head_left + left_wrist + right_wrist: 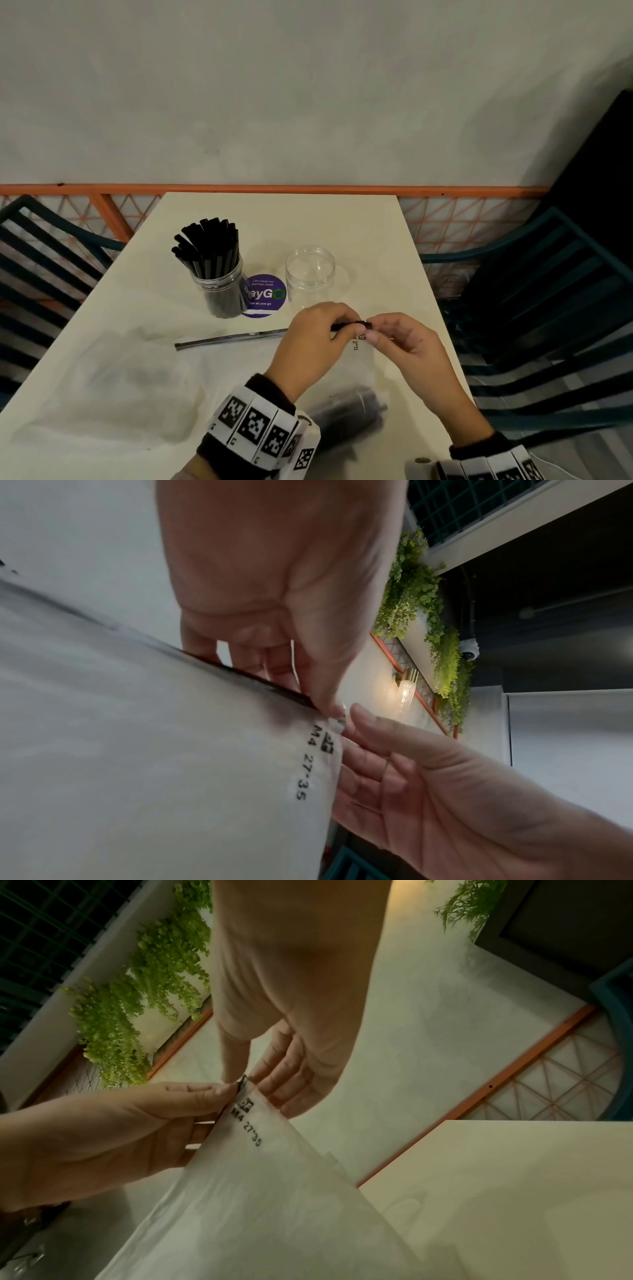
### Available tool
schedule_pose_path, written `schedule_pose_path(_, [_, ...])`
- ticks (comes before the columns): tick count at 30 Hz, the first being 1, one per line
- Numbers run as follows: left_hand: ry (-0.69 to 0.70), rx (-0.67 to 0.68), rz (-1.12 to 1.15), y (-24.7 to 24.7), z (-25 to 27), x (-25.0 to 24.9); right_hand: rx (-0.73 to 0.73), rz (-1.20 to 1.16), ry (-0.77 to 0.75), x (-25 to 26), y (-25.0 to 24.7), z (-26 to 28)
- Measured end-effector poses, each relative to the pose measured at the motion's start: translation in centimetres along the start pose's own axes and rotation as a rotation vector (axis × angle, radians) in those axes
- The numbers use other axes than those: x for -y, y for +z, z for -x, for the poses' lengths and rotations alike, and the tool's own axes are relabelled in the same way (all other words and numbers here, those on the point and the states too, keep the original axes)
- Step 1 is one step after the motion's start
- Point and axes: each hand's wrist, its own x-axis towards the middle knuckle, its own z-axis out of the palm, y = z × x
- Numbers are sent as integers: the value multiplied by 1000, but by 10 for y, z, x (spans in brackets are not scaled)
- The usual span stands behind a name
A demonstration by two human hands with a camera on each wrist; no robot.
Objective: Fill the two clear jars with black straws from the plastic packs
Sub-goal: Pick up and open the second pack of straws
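Only the head view shows the full jar (219,274) and empty jar (310,274) upright on the surface (376,240). The wrist views show the left hand (274,588) and right hand (445,791) both pinching the pack (154,750) at its printed top corner. The pack lies near the surface's front edge, its long axis running from the hands back towards the person.

Printed in black on the plastic pack (205,750), near its pinched top corner — "M4 27-35", under a small boxed mark too blurred to read.

On the round purple sticker (265,296) at mid-desk, between the two jars — "Let's keep our pantries clean.", then "...ayGO" in large letters, partly hidden; lowest line partly legible, "...all you go".
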Motion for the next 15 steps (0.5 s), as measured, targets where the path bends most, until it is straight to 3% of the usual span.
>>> schedule_pose_path(7, [157,-99,-140,-7,7,1,-47,178,-92,0,-2,-2])
schedule_pose_path(15, [98,-268,-284,-65,22,37,-238,102,-69,4,-41,-9])
